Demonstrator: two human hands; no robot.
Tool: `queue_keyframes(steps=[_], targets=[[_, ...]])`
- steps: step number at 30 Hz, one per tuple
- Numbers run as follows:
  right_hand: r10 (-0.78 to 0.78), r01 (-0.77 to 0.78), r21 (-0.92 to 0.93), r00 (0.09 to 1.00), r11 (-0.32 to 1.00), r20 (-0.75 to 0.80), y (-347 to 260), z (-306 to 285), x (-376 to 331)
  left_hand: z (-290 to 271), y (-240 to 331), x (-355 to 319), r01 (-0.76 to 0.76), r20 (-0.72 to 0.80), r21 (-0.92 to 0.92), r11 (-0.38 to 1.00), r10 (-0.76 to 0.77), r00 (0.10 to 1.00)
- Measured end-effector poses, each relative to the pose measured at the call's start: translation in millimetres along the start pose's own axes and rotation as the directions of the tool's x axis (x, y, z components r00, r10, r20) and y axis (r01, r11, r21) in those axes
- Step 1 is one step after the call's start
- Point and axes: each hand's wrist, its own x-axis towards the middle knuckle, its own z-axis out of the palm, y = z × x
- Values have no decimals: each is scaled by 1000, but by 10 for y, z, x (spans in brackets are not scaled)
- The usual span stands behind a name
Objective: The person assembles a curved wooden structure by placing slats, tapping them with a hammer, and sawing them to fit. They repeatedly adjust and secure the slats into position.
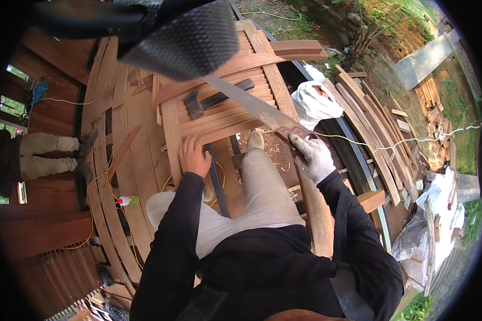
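My right hand (314, 158), in a white knit glove, is closed around the brown handle of a handsaw (251, 105). The blade slants up and left across a slatted wooden panel (208, 127), its tip near a loose plank (251, 62). It cannot be told whether the teeth touch wood. Bare, my left hand (195, 157) rests with its fingers laid over the panel's near left corner. On the slats, left of the blade, lies a hatchet (196, 104) with a dark head and dark handle. The panel is in front of my knees.
A blurred dark textured object (193, 37) covers part of the top. White bag (316, 104) and stacked boards (367, 120) lie at right. A yellow cord (89, 200) and a small bottle (127, 200) are on the left planks. Another person (45, 155) stands far left.
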Motion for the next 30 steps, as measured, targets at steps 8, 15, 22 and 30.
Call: queue_keyframes(steps=[8,15,22,30], targets=[[-419,464,-215,880,859,224,301,807,1758,41,-417,-314,383,-132,-33,923,-384,914],[-221,313,-381,938,870,265,641,1229,2172,29,-386,-283,394,-149,-69,917,-400,905],[-29,22,-226,999,974,-26,424,1257,1594,-28,-355,-291,398,-146,-49,916,-401,904],[624,-612,-169,781,773,23,286,795,288,45,-439,-320,520,-179,-85,850,-527,831]])
